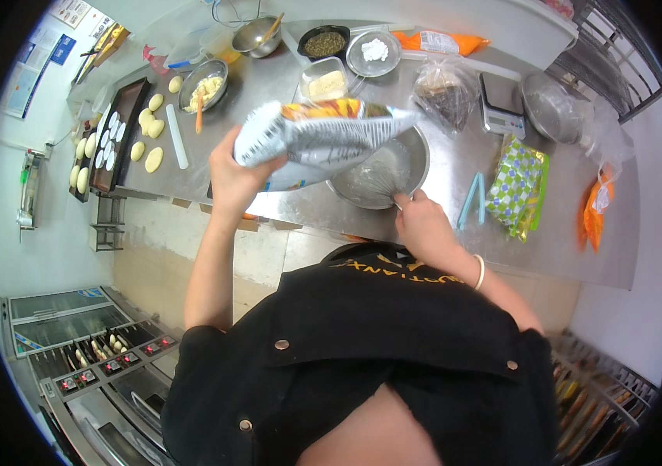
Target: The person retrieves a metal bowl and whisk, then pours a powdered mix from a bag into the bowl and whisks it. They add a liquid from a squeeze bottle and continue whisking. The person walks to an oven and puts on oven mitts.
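My left hand (233,177) grips the end of a printed plastic bag (325,140), holding it tilted above the table. The bag's narrower end points right, over a stainless steel mixing bowl (422,152), and hides part of that bowl. Pale whitish contents (395,160) show inside the bowl; whether they are powder or liquid is hard to tell. At the bowl's near rim, my right hand (427,224) is closed around the handle of a wire whisk (386,183), whose wires rest in the bowl. Whether anything is pouring from the bag cannot be seen.
Dough pieces (146,125) and a filling bowl (223,87) lie left on the steel table (441,157). Behind stand a sieve with white powder (374,51) and a plastic tub (324,86). A digital scale (502,105), green checkered bag (514,186) and blue clip (470,201) sit right.
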The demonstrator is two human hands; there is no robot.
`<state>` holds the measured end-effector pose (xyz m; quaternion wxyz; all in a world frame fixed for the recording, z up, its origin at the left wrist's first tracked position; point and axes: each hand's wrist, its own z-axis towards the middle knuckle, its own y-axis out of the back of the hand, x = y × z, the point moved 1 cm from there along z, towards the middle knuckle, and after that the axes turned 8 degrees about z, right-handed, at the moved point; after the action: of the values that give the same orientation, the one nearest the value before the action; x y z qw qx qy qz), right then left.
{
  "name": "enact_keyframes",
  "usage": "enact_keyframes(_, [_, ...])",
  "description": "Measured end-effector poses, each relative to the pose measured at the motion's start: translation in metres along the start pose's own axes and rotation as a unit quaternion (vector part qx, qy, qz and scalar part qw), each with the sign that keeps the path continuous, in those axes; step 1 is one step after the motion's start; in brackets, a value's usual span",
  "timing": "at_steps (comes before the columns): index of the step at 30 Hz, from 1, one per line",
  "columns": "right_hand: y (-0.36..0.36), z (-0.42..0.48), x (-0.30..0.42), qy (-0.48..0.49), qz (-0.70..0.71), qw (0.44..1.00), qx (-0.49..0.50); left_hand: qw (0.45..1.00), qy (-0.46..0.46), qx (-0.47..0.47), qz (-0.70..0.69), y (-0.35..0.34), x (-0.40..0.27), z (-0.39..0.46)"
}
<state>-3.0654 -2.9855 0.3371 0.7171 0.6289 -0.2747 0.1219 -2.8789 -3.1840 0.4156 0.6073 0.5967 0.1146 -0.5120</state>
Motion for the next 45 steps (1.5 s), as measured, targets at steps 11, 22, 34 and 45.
enact_keyframes(11, [-0.049, 0.030, -0.023, 0.206, 0.080, 0.962, -0.157, 0.998, 0.030, 0.005, -0.050, -0.006, -0.008, 0.009])
enact_keyframes(22, [-0.038, 0.003, -0.047, 0.196, 0.068, 0.978, -0.017, 0.993, 0.052, -0.021, -0.105, 0.005, 0.024, -0.001])
enact_keyframes(34, [-0.007, 0.114, -0.040, 0.053, 0.431, 0.901, -0.030, 0.954, 0.067, -0.046, -0.287, 0.020, 0.073, -0.014])
enact_keyframes(45, [-0.048, 0.148, -0.059, -0.017, 0.409, 0.912, 0.028, 0.988, 0.083, -0.049, -0.118, 0.019, 0.065, -0.019])
